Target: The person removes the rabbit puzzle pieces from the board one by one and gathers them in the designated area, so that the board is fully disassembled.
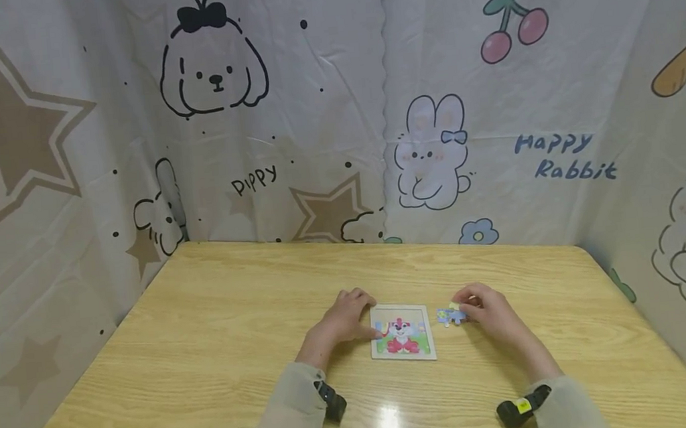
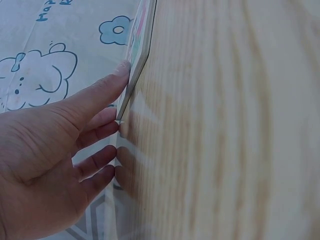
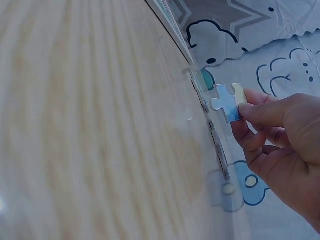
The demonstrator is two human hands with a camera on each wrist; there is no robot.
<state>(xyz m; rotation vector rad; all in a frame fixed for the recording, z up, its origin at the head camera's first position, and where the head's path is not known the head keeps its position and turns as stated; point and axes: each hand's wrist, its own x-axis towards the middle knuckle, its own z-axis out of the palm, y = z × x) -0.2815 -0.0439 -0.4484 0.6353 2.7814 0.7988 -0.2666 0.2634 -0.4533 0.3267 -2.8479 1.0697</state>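
A square jigsaw puzzle tray (image 1: 403, 358) with a pale rim lies flat, showing a pink and white cartoon animal on green. My left hand (image 1: 346, 318) holds its left side; in the left wrist view the thumb (image 2: 107, 82) lies over the rim and a fingertip meets the corner. To the right of the tray, my right hand (image 1: 488, 310) pinches a puzzle piece (image 3: 228, 107), light blue with a pale yellow part, between thumb and fingers. Loose blue and green puzzle pieces (image 1: 443, 315) lie right beside it, partly overlapped by the held piece.
Both hands work over a wood-grain table (image 1: 221, 358). A printed curtain (image 1: 324, 128) with cartoon animals and stars hangs behind its far edge and along both sides. A black wrist camera (image 1: 331, 401) is strapped to the left sleeve, another camera (image 1: 518, 410) to the right.
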